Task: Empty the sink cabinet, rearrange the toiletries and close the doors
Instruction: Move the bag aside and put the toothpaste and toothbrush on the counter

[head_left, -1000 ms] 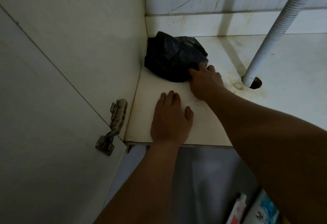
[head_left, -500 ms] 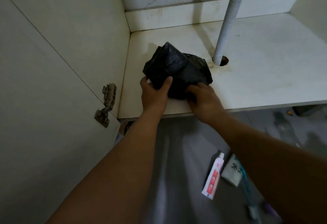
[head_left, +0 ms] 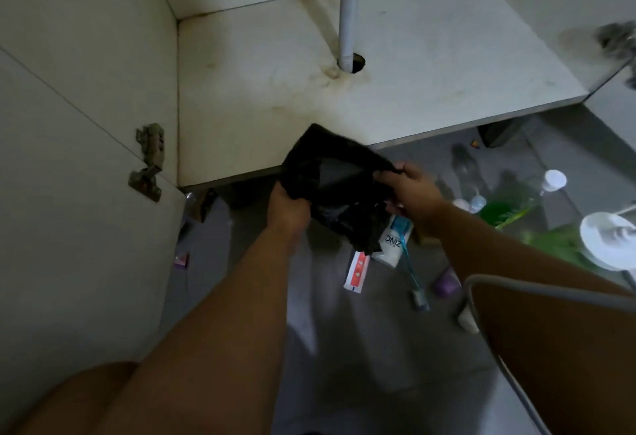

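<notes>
I see crumpled black plastic bag [head_left: 330, 190] pinched by left hand [head_left: 287, 209] and right hand [head_left: 411, 193]; white cabinet shelf [head_left: 413, 66] looks emptied; rearranging, door-closing remain

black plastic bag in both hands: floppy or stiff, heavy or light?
Likely floppy: the crumpled black plastic bag sags and its ragged end droops between the left hand and right hand. Probably light, since loose pinching grips hold it clear of the white cabinet floor. Contents cannot be seen.

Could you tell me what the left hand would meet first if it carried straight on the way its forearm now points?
Probably the front edge of the cabinet shelf, beyond the black bag that the left hand grips; depth is unclear.
</notes>
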